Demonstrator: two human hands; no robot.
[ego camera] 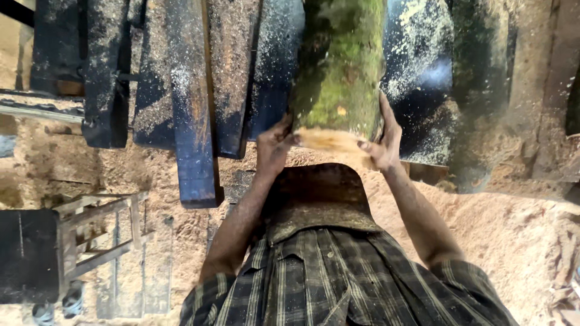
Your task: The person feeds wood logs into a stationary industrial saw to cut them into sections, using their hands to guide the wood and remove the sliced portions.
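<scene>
Your left hand [275, 145] and right hand [382, 140] clamp the near cut end of the mossy log [341, 66], one on each flank; its long axis runs straight away from you; both hands equally near; sawdust-covered bench [193, 90] left of left hand.

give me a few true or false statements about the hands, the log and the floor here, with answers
1. Both hands, left hand and right hand, press on the cut end of the mossy green round log. True.
2. The log lies on a clean white table. False: it lies on a dark blue sawdust-strewn machine bed.
3. Pale sawdust covers the floor. True.
4. The person's shirt is plain red. False: it is a dark checked shirt.
</scene>
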